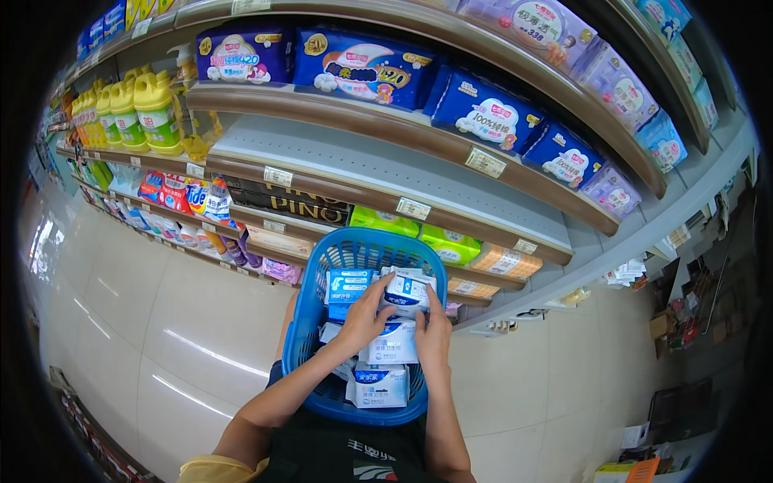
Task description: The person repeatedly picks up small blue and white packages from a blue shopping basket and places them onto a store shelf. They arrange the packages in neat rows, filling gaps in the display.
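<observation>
- By the left hand (pixel 366 318), half curled, the pack (pixel 407 293) is gripped at its left side.
- By the right hand (pixel 435 330), also part closed, its right side is steadied, presumably so that it is kept from tipping.
- The pack is held within the basket (pixel 358 256), above white packs (pixel 392 346); a blue box (pixel 348 288) is set at left.
- Beyond, on shelves (pixel 362 161), blue packs (pixel 366 68) are faced outward, probably for easy recognition.

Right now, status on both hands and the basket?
Left hand and right hand holding white-blue packet. More packets in blue basket. No visible obstruction.
</observation>
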Tool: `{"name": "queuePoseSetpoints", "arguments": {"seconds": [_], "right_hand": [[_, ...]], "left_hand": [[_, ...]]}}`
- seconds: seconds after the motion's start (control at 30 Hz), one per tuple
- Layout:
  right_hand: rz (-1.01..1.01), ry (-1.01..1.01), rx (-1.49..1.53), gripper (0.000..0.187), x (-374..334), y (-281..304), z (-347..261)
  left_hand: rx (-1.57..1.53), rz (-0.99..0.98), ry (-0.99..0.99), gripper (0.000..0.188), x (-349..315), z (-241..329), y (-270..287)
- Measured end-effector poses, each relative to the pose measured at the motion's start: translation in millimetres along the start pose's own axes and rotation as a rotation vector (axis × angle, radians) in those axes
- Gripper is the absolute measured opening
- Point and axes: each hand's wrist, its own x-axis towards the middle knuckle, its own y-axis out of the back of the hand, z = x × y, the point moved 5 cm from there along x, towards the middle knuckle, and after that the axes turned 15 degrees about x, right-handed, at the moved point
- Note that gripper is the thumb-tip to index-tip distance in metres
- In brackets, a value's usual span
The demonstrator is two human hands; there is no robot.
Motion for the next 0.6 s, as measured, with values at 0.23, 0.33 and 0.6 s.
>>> {"name": "queuePoseSetpoints", "arguments": {"seconds": [0.23,0.33,0.6], "right_hand": [[0.010,-0.077,0.040,0.048,-3.4,-1.0,-17.5],[0.002,0.071,-0.168,0.038,-8.9,-3.2,-24.0],[-0.007,0.259,-0.231,0.028,-10.2,1.3,-44.1]], "left_hand": [[0.046,0.022,-0.061,0.053,3.0,-0.5,-3.4],[0.087,-0.017,-0.060,0.046,-2.0,-3.8,-6.2],[0.438,0.076,-0.193,0.055,-7.0,9.6,-8.7]]}}
